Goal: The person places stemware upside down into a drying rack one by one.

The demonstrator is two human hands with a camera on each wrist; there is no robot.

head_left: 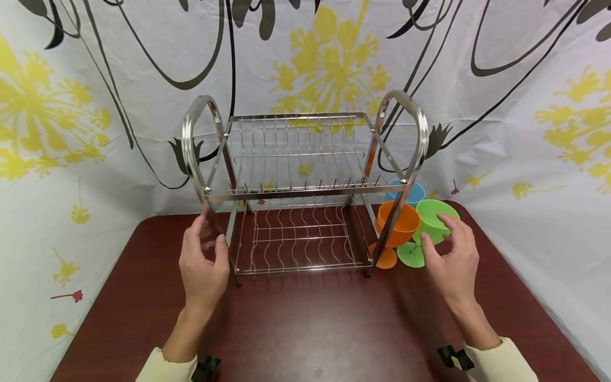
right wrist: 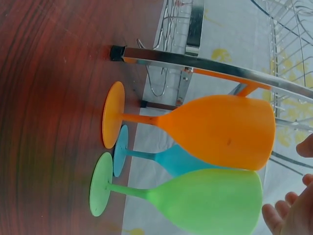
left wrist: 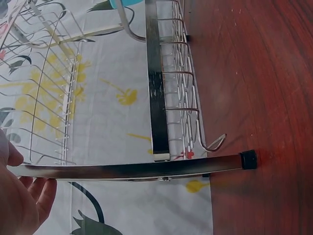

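Note:
A two-tier metal dish rack [head_left: 305,195] stands upright on the dark red table [head_left: 305,329]. My left hand [head_left: 205,265] is at the rack's left front leg [left wrist: 122,170], its fingers loosely bent. In the left wrist view, thumb and fingertips lie on either side of that leg. My right hand [head_left: 453,260] hovers with thumb and fingers spread and nothing between them, close to the rim of a green goblet [right wrist: 210,200]. Beside that stand an orange goblet [right wrist: 225,129] and, partly hidden, a blue goblet [right wrist: 178,159]. All three are upright next to the rack's right side.
A white sheet [head_left: 520,132] with yellow and grey plant prints hangs behind and along both sides of the table. The rack's upper tier [head_left: 300,154] has upright wire slots, and its lower tier [head_left: 300,239] has wavy wires. Both tiers hold nothing.

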